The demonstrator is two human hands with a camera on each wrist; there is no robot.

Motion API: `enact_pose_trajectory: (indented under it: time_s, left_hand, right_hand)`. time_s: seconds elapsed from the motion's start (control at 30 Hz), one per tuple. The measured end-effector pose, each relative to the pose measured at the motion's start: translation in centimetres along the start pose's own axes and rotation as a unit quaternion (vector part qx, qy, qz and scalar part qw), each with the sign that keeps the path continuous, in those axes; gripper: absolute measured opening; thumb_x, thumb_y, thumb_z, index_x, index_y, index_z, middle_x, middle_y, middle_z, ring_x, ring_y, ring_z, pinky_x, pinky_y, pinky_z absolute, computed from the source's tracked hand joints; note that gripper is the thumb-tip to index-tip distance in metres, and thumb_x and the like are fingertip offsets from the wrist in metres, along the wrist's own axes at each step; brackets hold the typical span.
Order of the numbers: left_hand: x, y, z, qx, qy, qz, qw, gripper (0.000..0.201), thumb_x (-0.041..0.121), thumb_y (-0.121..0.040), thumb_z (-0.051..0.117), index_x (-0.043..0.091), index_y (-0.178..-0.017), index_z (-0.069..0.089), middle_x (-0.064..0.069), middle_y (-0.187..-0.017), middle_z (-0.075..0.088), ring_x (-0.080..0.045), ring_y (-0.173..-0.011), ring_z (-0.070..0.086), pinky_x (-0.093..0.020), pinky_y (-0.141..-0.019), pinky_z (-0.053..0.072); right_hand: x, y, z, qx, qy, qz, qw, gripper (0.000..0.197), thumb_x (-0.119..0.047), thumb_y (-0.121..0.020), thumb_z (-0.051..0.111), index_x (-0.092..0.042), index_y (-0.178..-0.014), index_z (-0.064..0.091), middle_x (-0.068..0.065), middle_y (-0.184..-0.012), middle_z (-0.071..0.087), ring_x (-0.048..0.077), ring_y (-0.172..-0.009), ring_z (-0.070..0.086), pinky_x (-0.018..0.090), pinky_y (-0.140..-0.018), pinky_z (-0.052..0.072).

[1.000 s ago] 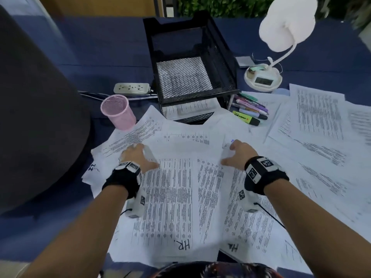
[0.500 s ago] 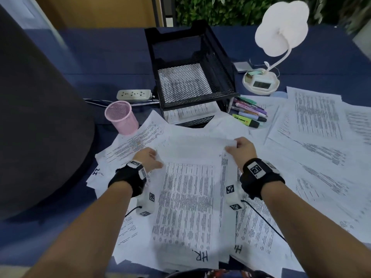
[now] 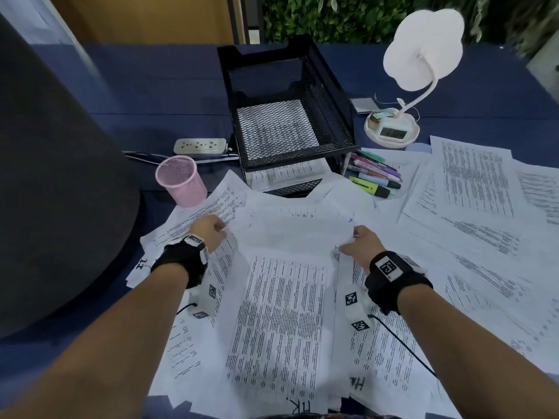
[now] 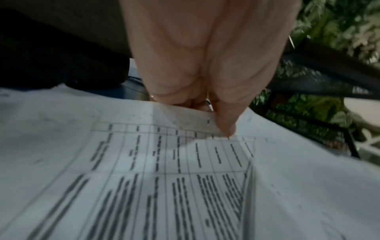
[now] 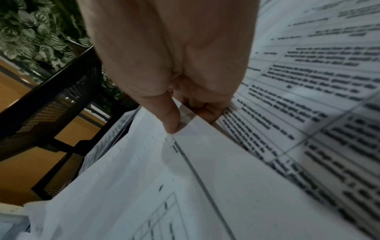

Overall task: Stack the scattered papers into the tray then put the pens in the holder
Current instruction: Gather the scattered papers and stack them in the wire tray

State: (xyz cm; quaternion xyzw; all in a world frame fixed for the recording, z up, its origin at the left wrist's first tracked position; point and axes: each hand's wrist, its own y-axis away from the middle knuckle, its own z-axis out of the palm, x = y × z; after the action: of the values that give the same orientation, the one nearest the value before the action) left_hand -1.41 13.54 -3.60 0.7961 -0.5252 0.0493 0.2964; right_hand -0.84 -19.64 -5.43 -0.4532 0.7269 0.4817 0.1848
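Note:
A gathered sheaf of printed papers lies in front of me, lifted a little off the other sheets. My left hand pinches its left edge, thumb on top. My right hand pinches its right edge, thumb above and fingers below. More loose papers spread to the right and under the sheaf. The black mesh tray stands behind, with a few sheets on its lower shelf. Several pens and highlighters lie right of the tray. The pink mesh holder stands to its left.
A white desk lamp with a clock base stands at the back right. A white power strip lies behind the holder. A large dark rounded object fills the left side. The blue tablecloth shows at the back.
Both hands drew inward, gathering the sheets into a narrower sheaf, and moved from lying on the papers to pinching its side edges. The sheaf has lifted slightly.

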Motion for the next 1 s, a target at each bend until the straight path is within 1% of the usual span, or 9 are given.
enact_pose_trajectory:
  time_s: [0.1,0.17,0.27,0.33,0.43,0.53,0.6,0.7,1.0]
  left_hand:
    - [1.5,0.3,-0.5,0.067,0.102,0.049,0.991,0.015,0.016,-0.089,0.061,0.007,-0.101,0.064,-0.009,-0.089,0.062,-0.024,-0.084,0.055,-0.024,-0.072,0.038]
    - [2.9,0.2,-0.8,0.09,0.178,0.084,0.976,0.009,0.015,-0.089,0.061,0.009,-0.094,0.065,-0.004,-0.08,0.059,-0.019,-0.076,0.051,-0.023,-0.068,0.037]
    - [5.6,0.4,-0.7,0.048,0.232,0.144,0.961,0.003,0.012,-0.09,0.061,0.01,-0.089,0.064,0.002,-0.073,0.058,-0.011,-0.065,0.049,-0.018,-0.061,0.039]
    - [7.1,0.6,-0.1,0.012,0.233,0.177,0.956,0.007,0.014,-0.09,0.061,0.017,-0.084,0.064,0.006,-0.071,0.058,-0.011,-0.064,0.05,-0.02,-0.062,0.04]
    - [7.5,0.2,0.7,0.057,0.17,0.181,0.967,0.012,0.024,-0.09,0.058,0.024,-0.1,0.066,-0.002,-0.099,0.064,-0.023,-0.088,0.059,-0.03,-0.079,0.048]
    - [5.8,-0.4,0.8,0.148,0.034,0.053,0.987,0.039,0.031,-0.091,0.053,0.021,-0.129,0.051,-0.01,-0.132,0.052,-0.031,-0.119,0.05,-0.042,-0.1,0.041]
    - [4.2,-0.3,0.7,0.12,0.011,-0.069,0.99,0.048,0.03,-0.09,0.056,0.012,-0.133,0.044,-0.017,-0.133,0.049,-0.035,-0.122,0.047,-0.043,-0.099,0.039]
    - [2.8,-0.4,1.2,0.057,0.086,-0.132,0.986,0.054,0.023,-0.086,0.06,0.007,-0.134,0.042,-0.019,-0.132,0.051,-0.036,-0.12,0.05,-0.041,-0.1,0.04]
    - [5.7,1.4,2.6,-0.045,0.196,0.064,0.977,0.051,0.007,-0.094,0.041,0.021,-0.144,0.037,-0.007,-0.14,0.05,-0.028,-0.126,0.047,-0.034,-0.106,0.037]
  right_hand:
    - [-0.3,-0.2,0.0,-0.028,-0.055,0.026,0.998,0.025,-0.001,-0.087,0.055,-0.003,-0.111,0.049,0.02,-0.109,0.052,0.031,-0.092,0.053,0.038,-0.076,0.042]
    - [-0.9,0.0,-0.1,-0.05,-0.111,0.054,0.991,0.038,-0.003,-0.091,0.05,-0.006,-0.128,0.042,0.018,-0.118,0.045,0.03,-0.102,0.048,0.035,-0.08,0.036]
    - [-0.9,0.2,-0.4,-0.068,-0.133,0.05,0.987,0.057,-0.005,-0.092,0.053,-0.001,-0.143,0.029,0.019,-0.128,0.045,0.031,-0.119,0.046,0.033,-0.085,0.036]
    - [-0.5,0.6,-0.4,-0.062,-0.094,0.022,0.993,0.045,-0.001,-0.088,0.06,0.002,-0.131,0.046,0.015,-0.125,0.055,0.03,-0.112,0.054,0.033,-0.083,0.046]
    - [0.2,0.2,-0.4,-0.018,-0.088,0.013,0.996,0.035,0.006,-0.08,0.066,0.004,-0.114,0.057,0.023,-0.117,0.062,0.036,-0.105,0.061,0.043,-0.093,0.049]
    - [0.2,-0.6,-0.4,-0.032,-0.062,0.015,0.997,0.05,0.001,-0.08,0.068,0.003,-0.127,0.049,0.018,-0.124,0.058,0.034,-0.111,0.057,0.042,-0.099,0.045]
    - [0.3,-1.0,-0.3,-0.037,-0.046,0.015,0.998,0.06,-0.002,-0.08,0.068,0.0,-0.135,0.044,0.016,-0.131,0.054,0.033,-0.116,0.054,0.041,-0.102,0.044]
    - [-0.1,-0.5,-0.5,-0.034,-0.041,0.023,0.998,0.052,0.003,-0.082,0.065,0.002,-0.13,0.047,0.015,-0.124,0.058,0.033,-0.114,0.056,0.036,-0.097,0.045]
    - [-0.3,-0.3,-0.1,-0.048,-0.06,0.036,0.996,0.052,0.007,-0.085,0.056,0.003,-0.135,0.039,0.018,-0.129,0.051,0.035,-0.118,0.051,0.04,-0.101,0.042]
